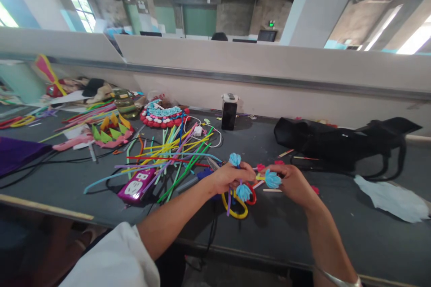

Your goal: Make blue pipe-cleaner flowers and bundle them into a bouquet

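Note:
My left hand [232, 176] is closed around the stems of fuzzy blue craft flowers; one blue flower [235, 159] shows above the fingers and a lower flower [243, 192] below them. A purple stem [229, 204] hangs down from this grip. My right hand [292, 184] is closed at a third blue flower [272, 179], which has a short yellow stem reaching towards my left fingers. My right fingertips are partly hidden behind that flower. Beneath my hands lie a yellow ring-shaped piece [237, 214] and a red loop [253, 195], partly covered by the flowers.
Loose coloured pipe cleaners [168, 157] spread left of my hands, beside a purple box [136, 187]. A phone [229, 115] stands upright behind. A black bag [330, 143] and a pale crumpled sheet [392, 197] lie right. A beaded ornament [164, 116] sits back left.

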Available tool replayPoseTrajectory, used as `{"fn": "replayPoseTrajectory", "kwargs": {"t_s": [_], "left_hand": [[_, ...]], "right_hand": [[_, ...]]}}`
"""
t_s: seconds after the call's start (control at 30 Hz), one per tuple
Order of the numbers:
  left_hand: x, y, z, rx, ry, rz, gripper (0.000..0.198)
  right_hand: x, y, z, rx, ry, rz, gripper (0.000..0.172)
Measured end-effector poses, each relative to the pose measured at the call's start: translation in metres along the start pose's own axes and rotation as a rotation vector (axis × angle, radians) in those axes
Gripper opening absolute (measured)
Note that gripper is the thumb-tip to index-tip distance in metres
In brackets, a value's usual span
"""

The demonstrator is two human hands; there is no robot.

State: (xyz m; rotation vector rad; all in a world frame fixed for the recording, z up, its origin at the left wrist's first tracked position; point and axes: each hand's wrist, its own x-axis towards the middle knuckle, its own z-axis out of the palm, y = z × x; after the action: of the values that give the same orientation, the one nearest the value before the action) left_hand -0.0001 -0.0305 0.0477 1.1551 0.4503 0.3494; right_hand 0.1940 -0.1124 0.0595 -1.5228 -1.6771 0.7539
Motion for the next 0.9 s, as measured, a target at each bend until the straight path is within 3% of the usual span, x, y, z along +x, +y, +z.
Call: {"fn": "replayPoseTrajectory", "kwargs": {"t_s": [0.13,0.3,0.43,0.53,0.73,0.9], "left_hand": [[0.000,-0.002,0.002,0.232,-0.063,-0.052,0.022],[0.008,-0.010,-0.002,0.390,0.157,0.049,0.016],[0.013,-0.012,-0.003,0.323,0.333,0.081,0.015],[0.014,-0.012,-0.001,0.199,0.401,0.101,0.016],[0.011,-0.006,-0.004,-0.130,0.324,0.086,0.023],[0.005,-0.002,-0.004,-0.138,0.138,0.068,0.024]], "right_hand": [[-0.002,-0.004,-0.004,-0.010,0.014,0.010,0.016],[-0.011,-0.013,-0.008,-0.138,0.104,-0.046,0.018],[-0.015,-0.022,-0.003,-0.188,0.108,-0.107,0.018],[-0.014,-0.025,0.003,-0.200,0.067,-0.149,0.017],[-0.007,-0.013,0.006,-0.177,0.046,-0.083,0.018],[0.000,0.002,0.003,-0.154,0.081,-0.017,0.020]]}}
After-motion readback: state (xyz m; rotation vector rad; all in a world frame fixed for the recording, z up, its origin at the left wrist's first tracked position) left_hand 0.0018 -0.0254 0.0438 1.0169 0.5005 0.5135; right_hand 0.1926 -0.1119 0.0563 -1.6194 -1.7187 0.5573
